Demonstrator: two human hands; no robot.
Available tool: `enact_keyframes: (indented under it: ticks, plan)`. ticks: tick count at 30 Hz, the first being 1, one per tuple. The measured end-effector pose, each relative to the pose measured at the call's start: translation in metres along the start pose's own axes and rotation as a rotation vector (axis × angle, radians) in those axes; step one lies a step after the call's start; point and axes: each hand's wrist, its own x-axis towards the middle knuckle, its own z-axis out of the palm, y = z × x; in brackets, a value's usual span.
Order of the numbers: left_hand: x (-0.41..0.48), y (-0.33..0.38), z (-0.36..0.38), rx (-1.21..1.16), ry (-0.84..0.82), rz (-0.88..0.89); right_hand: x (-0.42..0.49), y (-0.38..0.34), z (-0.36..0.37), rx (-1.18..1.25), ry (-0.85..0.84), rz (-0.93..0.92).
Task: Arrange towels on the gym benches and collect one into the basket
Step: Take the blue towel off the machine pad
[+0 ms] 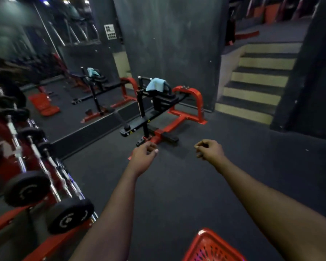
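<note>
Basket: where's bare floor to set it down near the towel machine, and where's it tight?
Open floor lies between the red machine base and the stairs, and under both empty hands, left hand, right hand. Crowded left: dumbbell rack. The blue towel covers the machine pad. The basket sits bottom edge.

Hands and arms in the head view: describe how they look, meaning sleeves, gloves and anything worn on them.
Both arms are bare from the bottom edge of the frame to the wrist; no sleeve shows. The left hand and right hand wear no gloves. No watch, band or ring is visible on either wrist or on the fingers, though the picture is slightly blurred. No markings show.
</note>
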Motion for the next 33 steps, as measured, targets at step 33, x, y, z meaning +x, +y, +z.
enact_keyframes:
  ticks: [33]
  plan:
    - [0.931, -0.179, 0.057, -0.065, -0.074, 0.044, 0.92, -0.131, 0.186, -0.192, -0.014, -0.134]
